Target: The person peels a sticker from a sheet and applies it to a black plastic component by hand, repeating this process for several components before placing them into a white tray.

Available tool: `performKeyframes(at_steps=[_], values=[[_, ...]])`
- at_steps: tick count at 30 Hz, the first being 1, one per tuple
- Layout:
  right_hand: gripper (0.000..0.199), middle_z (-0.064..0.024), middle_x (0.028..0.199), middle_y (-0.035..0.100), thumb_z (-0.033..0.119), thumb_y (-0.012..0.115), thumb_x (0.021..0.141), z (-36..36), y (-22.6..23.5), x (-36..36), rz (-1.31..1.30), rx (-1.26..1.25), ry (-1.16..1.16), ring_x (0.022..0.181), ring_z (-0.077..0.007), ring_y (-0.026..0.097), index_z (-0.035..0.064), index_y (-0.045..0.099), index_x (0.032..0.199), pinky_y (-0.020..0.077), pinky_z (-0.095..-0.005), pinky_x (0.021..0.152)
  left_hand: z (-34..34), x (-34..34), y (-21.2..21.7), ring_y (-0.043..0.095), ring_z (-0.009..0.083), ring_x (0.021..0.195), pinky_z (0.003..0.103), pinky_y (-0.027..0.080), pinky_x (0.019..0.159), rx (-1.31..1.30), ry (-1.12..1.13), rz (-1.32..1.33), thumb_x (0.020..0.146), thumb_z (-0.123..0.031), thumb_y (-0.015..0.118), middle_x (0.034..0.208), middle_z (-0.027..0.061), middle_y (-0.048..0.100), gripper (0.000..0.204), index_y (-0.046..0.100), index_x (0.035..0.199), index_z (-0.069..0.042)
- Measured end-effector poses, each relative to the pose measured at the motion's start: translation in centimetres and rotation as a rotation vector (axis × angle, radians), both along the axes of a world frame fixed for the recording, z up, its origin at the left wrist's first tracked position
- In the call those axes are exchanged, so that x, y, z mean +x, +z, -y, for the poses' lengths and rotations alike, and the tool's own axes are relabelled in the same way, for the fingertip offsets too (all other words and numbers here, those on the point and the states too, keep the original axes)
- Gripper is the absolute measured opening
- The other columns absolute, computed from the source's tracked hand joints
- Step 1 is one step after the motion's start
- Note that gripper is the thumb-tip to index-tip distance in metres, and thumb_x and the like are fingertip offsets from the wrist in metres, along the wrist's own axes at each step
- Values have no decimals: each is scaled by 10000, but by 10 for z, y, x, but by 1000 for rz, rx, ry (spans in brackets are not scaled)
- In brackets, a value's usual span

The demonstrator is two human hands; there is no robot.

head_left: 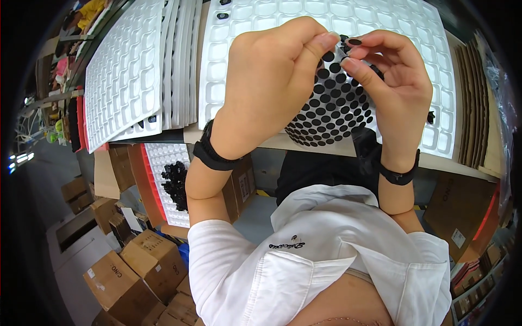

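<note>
A curved sheet of black round stickers (331, 103) hangs between my hands, over the front edge of the table. My left hand (272, 76) pinches its upper edge between thumb and bent forefinger. At the same edge my right hand (399, 76) has its thumb and fingers closed together on the sheet. One loose black round sticker (354, 42) shows at the tip of my right forefinger. Beneath both hands lies a white moulded tray (217, 70) with rows of shallow pockets. A few small black parts (222, 16) sit in its far left pockets.
Stacked white trays (130, 70) stand at the left of the table. Flattened cardboard sheets (473, 103) line the right edge. Below on the left are a tray with a heap of black parts (175, 185) and several cardboard boxes (117, 277). Another box (459, 212) is under the table's right side.
</note>
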State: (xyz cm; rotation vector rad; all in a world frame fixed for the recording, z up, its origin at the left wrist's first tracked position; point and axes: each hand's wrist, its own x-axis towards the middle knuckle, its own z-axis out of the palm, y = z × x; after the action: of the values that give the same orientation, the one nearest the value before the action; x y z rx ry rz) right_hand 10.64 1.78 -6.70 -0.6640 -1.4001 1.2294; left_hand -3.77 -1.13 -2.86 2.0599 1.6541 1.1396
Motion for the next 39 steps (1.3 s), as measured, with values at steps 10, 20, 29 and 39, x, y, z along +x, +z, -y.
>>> performKeyframes(at_steps=[10, 20, 29, 39], values=[[272, -122, 813, 542, -137, 569, 669, 1, 2, -5, -64, 195, 13, 847, -200, 521, -3, 453, 876, 425, -289, 787, -42, -37, -21, 482, 120, 530, 225, 367, 494, -2, 286, 223, 811, -69, 456, 591, 69, 514, 120, 541, 772, 6], [271, -117, 905, 546, -109, 592, 674, -15, 2, 25, -225, 19, -94, 765, -151, 543, -27, 478, 905, 429, -264, 751, -109, -161, -86, 572, 198, 634, 290, 438, 578, -250, 442, -455, 691, -218, 633, 697, 87, 590, 223, 590, 842, -60], [264, -107, 922, 540, -96, 587, 689, -37, -12, 56, -177, -16, -104, 793, -150, 538, -19, 481, 918, 412, -265, 780, -141, -153, -103, 560, 320, 687, 373, 432, 604, -293, 431, -485, 688, -209, 629, 703, 151, 590, 200, 577, 826, -74], [229, -96, 848, 530, -66, 553, 737, -52, -12, 77, -202, -40, -47, 880, -210, 533, 0, 448, 930, 408, -253, 759, -104, -27, -24, 563, 170, 637, 238, 431, 550, 91, 16, 133, 738, -43, 561, 732, 90, 578, 116, 557, 844, 6]])
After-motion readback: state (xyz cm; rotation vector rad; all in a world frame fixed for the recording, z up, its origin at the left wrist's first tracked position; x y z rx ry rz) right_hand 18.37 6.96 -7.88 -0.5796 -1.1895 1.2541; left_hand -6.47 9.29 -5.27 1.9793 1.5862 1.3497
